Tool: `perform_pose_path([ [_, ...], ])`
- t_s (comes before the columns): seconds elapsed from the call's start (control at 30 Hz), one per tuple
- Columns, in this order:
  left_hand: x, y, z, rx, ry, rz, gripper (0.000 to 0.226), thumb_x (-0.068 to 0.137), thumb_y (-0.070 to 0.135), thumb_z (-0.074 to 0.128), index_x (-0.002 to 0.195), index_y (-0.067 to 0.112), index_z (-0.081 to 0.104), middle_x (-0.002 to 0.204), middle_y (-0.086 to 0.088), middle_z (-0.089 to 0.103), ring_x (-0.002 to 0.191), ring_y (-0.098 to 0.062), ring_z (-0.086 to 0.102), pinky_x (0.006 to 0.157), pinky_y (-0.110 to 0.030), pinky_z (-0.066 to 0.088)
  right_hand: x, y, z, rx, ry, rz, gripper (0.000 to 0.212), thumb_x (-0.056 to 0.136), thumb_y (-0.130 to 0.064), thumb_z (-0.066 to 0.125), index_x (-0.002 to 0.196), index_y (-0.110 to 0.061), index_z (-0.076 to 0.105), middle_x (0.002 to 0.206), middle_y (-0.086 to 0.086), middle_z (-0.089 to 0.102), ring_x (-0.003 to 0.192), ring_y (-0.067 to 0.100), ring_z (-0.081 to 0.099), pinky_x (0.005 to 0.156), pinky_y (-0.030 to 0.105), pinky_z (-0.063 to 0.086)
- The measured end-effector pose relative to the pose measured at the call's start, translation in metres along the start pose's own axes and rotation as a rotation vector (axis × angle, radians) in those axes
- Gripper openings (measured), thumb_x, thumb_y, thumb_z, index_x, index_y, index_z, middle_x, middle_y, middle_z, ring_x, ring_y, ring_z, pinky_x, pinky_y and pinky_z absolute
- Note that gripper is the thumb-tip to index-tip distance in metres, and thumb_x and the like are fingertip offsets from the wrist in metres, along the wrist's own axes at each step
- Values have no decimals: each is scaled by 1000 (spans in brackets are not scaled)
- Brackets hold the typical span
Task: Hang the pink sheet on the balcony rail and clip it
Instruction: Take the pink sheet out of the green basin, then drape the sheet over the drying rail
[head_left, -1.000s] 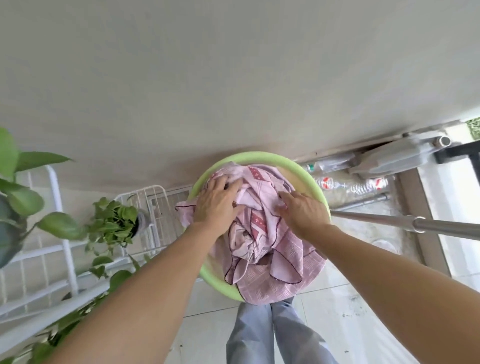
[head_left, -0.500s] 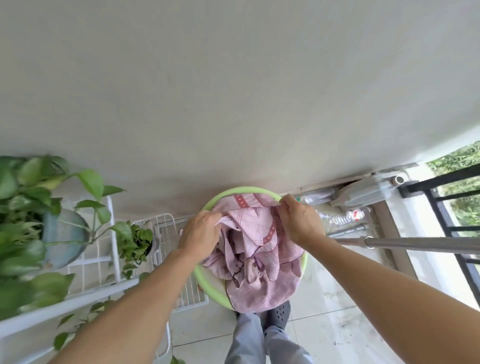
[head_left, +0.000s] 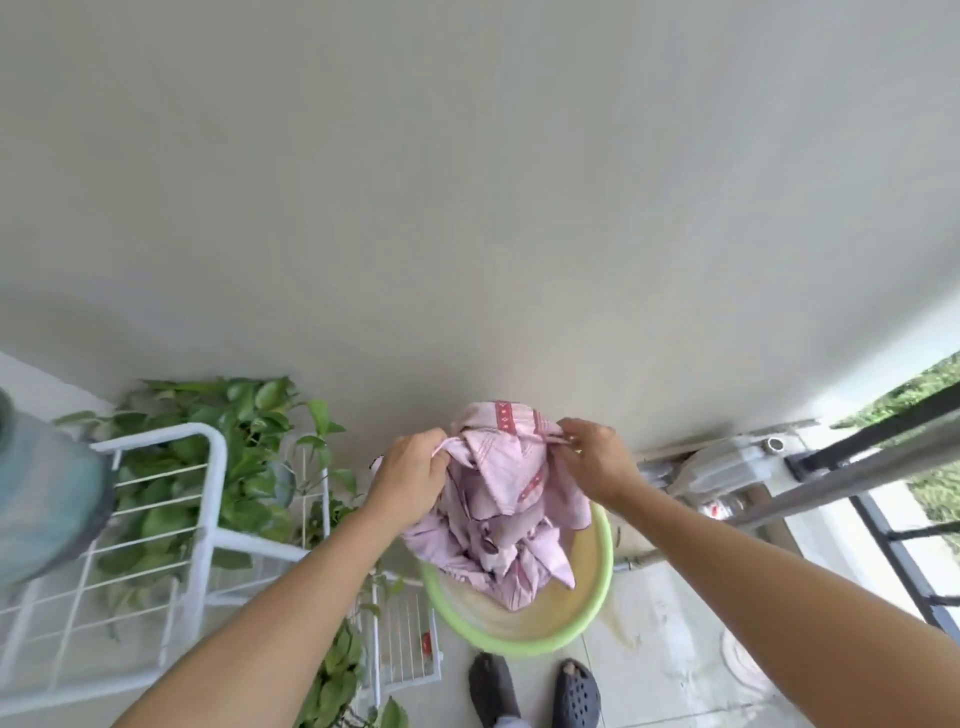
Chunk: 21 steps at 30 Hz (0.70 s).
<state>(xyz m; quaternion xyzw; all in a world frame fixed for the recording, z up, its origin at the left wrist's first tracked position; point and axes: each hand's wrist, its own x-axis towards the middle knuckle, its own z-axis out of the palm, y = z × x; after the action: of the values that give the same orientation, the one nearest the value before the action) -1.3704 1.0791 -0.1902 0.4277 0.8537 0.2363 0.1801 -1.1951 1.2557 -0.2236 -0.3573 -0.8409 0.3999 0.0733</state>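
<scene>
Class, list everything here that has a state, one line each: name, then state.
pink sheet, bunched, top held up
green basin, upright, pink sheet's lower folds inside
left hand, grips pink sheet's top
right hand, pinches pink sheet's top
balcony rail, nothing hung on it

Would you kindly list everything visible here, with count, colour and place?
sheet: one, pink, bunched, partly in the basin
basin: one, green, centre, under the sheet
rack: one, white, left
plants: several, green, around the rack
pot: one, blue-grey, far left
pole: one, grey, right
rail: one, black, far right
wall: one, pale, top
shoes: two, dark, bottom
hands: two, bare, gripping the sheet's top: left hand, right hand
</scene>
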Motion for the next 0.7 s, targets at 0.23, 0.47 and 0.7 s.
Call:
perform_pose_path([
  [0.23, -17, 36, -61, -19, 30, 105, 17, 83, 16, 44, 69, 6, 46, 65, -22, 55, 68, -42, 52, 60, -43, 38, -9, -62, -55, -39, 178, -29, 10, 88, -21, 55, 83, -14, 59, 77, 10, 67, 74, 32, 59, 60, 34, 38],
  [0.47, -27, 81, -145, -145, 139, 280, 30, 87, 15, 45, 60, 21, 35, 53, 3, 37, 58, -26, 41, 57, -38, 26, -58, -114, -87, 81, 289, 20, 17, 79, -41, 55, 84, -25, 59, 75, -6, 66, 71, 21, 62, 67, 40, 52],
  [0.7, -37, 146, -233, -379, 211, 463, 33, 83, 28, 46, 67, 0, 46, 60, -8, 43, 60, -15, 40, 57, -46, 42, -112, -161, -112, 210, 168, -29, 93, 55, -42, 89, 136, -36, 43, 123, -12, 63, 112, 9, 62, 98, 37, 51],
])
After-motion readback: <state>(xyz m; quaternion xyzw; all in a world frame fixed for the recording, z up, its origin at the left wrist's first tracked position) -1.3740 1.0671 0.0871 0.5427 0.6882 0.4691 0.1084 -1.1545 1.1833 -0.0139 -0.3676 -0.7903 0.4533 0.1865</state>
